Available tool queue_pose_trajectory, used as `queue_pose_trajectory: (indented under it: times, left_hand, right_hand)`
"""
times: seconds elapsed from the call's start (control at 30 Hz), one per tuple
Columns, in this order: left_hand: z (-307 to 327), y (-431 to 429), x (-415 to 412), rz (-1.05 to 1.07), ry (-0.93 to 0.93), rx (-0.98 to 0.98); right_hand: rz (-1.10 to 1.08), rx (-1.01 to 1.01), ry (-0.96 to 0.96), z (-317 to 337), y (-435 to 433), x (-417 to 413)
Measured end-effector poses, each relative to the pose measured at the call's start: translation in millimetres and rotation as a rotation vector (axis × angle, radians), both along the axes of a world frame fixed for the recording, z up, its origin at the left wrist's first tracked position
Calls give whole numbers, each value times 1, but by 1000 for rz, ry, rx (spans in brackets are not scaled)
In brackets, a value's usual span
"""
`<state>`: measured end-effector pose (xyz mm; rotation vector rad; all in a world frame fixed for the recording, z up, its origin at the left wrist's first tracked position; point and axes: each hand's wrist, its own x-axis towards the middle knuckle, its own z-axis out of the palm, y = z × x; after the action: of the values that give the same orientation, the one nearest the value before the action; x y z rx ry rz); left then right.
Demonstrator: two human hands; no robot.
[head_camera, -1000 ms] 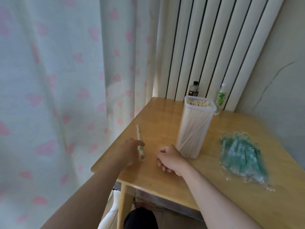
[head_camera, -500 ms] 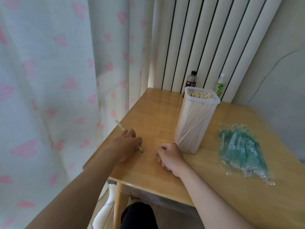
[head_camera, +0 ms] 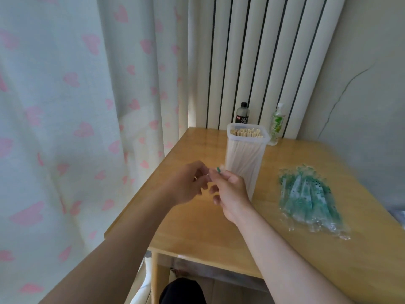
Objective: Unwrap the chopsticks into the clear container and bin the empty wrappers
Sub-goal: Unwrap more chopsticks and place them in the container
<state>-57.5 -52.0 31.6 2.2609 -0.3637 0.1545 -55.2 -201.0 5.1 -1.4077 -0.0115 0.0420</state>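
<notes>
- One counter (head_camera: 197, 227): both my hands have lifted off it.
- One clear container (head_camera: 245, 163) stands just behind them, one pile of wrapped chopsticks (head_camera: 306, 198) to its right.
- My left hand (head_camera: 188, 185) and right hand (head_camera: 230, 191) now meet, fingers curled, pinching one wrapped chopstick (head_camera: 219, 170).

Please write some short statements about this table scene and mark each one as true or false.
1. The clear container stands upright with chopsticks inside. True.
2. The left hand and the right hand hold one wrapped chopstick between them. True.
3. The pile of wrapped chopsticks lies left of the container. False: the pile lies to its right.
4. Two bottles lie on their sides. False: the dark bottle and the green-labelled bottle stand upright behind the container.
</notes>
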Motion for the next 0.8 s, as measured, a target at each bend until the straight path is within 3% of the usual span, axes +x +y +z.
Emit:
queue_pose_trajectory:
  times: [0.1,0.27,0.5,0.8]
  left_hand:
    - [9,-17,-2,-18,34,-91]
    - [12,-31,-2,-58,53,-28]
    - [18,-72,-2,-125,-146,-14]
    - [16,-84,-1,-128,-142,64]
  right_hand:
    - [-96,40,-41,18,-17,-1]
    - [-250,142,-69,43,-67,-1]
    - [-230,244,-24,39,-92,-15]
    - [-233,301,-14,46,-127,-19]
